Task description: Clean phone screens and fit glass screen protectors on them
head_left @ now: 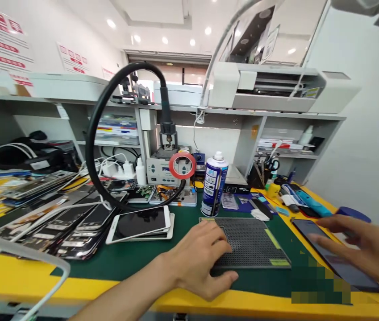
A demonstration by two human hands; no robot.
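Note:
My left hand (204,258) lies over the left end of a dark perforated mat (252,240). Its fingers are bent over the mat and the thumb is stretched apart; whatever is under the palm is hidden. On the right, my right hand (360,243) is above a dark flat-screened device (330,256), a large phone or tablet, thumb and forefinger apart. Whether it touches the screen I cannot tell. Left of the mat, a white-framed phone (140,224) rests on another white piece. A blue spray can (214,185) stands upright behind the mat.
Stacked phone screens and parts (85,223) fill the left side, crossed by white cables. Behind stands a soldering or hot-air station (157,171) with a looping black hose (92,133) and a red tape roll (182,166). Tools and a blue pouch (313,200) lie at right.

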